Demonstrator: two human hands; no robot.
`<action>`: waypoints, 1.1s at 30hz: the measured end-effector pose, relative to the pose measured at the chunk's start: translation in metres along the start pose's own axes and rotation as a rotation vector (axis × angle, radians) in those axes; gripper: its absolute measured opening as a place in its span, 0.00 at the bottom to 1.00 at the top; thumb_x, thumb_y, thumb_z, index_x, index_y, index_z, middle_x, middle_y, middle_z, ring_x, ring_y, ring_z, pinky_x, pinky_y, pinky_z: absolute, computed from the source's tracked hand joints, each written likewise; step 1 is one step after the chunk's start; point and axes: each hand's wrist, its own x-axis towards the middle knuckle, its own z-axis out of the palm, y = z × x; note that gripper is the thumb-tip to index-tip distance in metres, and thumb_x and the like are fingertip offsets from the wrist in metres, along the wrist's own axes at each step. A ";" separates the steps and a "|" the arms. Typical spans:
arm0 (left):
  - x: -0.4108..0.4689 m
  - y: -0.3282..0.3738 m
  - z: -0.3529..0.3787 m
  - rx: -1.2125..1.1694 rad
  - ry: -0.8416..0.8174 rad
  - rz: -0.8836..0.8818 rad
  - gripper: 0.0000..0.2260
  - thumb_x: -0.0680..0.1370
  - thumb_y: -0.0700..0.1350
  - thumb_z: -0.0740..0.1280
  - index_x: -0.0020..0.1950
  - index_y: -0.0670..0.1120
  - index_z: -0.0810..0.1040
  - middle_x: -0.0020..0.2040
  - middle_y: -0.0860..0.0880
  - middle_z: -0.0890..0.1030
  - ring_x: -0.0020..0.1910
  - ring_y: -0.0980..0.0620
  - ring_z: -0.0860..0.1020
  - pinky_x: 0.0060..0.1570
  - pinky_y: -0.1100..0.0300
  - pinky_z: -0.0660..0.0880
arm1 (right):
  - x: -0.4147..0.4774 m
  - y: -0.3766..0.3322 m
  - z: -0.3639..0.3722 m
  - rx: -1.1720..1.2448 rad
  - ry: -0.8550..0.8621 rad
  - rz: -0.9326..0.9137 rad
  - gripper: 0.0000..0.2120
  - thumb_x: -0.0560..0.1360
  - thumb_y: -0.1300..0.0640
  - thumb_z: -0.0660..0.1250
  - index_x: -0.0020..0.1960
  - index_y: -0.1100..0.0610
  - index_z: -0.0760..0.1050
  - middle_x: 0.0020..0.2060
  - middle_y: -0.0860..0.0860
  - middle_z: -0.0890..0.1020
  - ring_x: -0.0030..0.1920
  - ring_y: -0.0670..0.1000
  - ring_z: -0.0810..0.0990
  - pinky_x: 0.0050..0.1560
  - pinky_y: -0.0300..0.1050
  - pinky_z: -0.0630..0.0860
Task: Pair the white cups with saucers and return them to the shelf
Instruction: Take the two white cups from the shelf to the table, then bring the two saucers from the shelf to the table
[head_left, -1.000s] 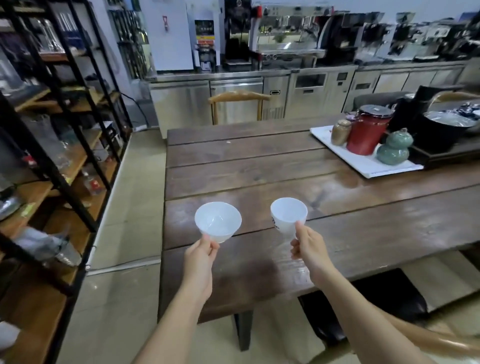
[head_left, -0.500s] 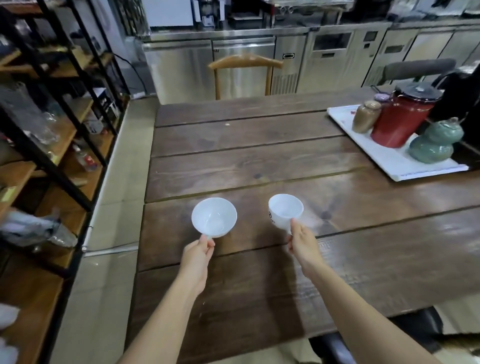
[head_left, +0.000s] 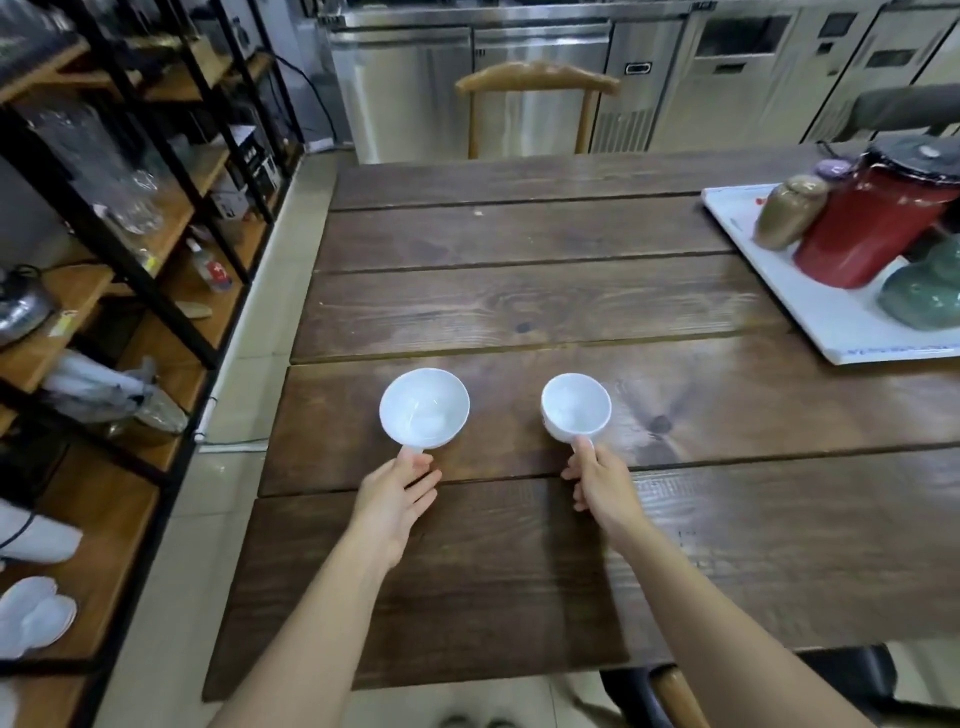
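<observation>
Two white cups sit over the dark plank table, each held by its handle. The left hand pinches the handle of the wider, bowl-shaped white cup, thumb on top and fingers curled beneath. The right hand pinches the handle of the narrower white cup in the same way; a dark mark shows on that cup's left outer wall, too small to read. Both cups are upright, mouths open, side by side and apart from each other, over the plank nearest the table's near-left corner. Whether their bases touch the wood or hang just above it cannot be told.

Toward the table's far right edge lies a white tray carrying a red canister with a black lid, a brown jar just beside it, and a green ceramic jar cut off by the frame. A wooden chair stands at the table's far end, with stainless cabinets behind it. Left of the table runs a black-framed wooden shelf holding glassware; on its lowest visible board, near the table's near-left corner, rest white saucers.
</observation>
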 end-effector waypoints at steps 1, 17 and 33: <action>-0.002 -0.001 0.000 -0.038 -0.011 -0.017 0.14 0.80 0.48 0.60 0.55 0.37 0.75 0.61 0.40 0.76 0.62 0.41 0.76 0.63 0.49 0.71 | 0.000 0.000 -0.003 -0.005 -0.018 0.017 0.16 0.80 0.47 0.53 0.44 0.59 0.71 0.39 0.57 0.79 0.28 0.51 0.70 0.27 0.43 0.68; -0.079 0.021 -0.061 0.872 0.428 0.512 0.30 0.76 0.60 0.60 0.76 0.52 0.57 0.76 0.48 0.63 0.73 0.45 0.64 0.70 0.45 0.64 | -0.084 -0.068 0.002 -0.733 0.083 -0.656 0.33 0.75 0.38 0.59 0.75 0.48 0.55 0.72 0.54 0.67 0.70 0.57 0.66 0.65 0.56 0.65; -0.347 -0.040 -0.436 0.786 1.200 0.548 0.28 0.77 0.59 0.59 0.75 0.52 0.60 0.76 0.48 0.63 0.74 0.47 0.62 0.73 0.49 0.58 | -0.408 -0.084 0.308 -0.750 -0.439 -1.331 0.43 0.66 0.26 0.43 0.76 0.47 0.55 0.69 0.56 0.72 0.68 0.57 0.72 0.63 0.54 0.67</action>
